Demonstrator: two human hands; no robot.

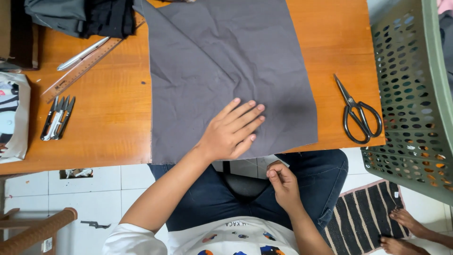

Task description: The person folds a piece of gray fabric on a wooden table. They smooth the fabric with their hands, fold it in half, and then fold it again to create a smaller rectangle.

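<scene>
We are seeing an orange worktop point(108, 118) carrying grey cloth point(226, 61), black scissors point(359, 113), 2 thread snips point(57, 118), a ruler point(87, 63) and a pen point(82, 53).

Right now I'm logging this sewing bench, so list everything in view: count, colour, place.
Fabric sheet: one, grey, table centre.
Scissors: one, black, table right.
Thread snips: a few, black and silver, table left.
Ruler: one, wooden, upper left.
Pen: one, silver, beside ruler.
Dark cloth pile: top left.
Basket: one, green, right.
Rug: striped, floor.
Another person's feet: two, lower right.
Left hand: flat on fabric.
Right hand: over lap, fingers pinched.
</scene>
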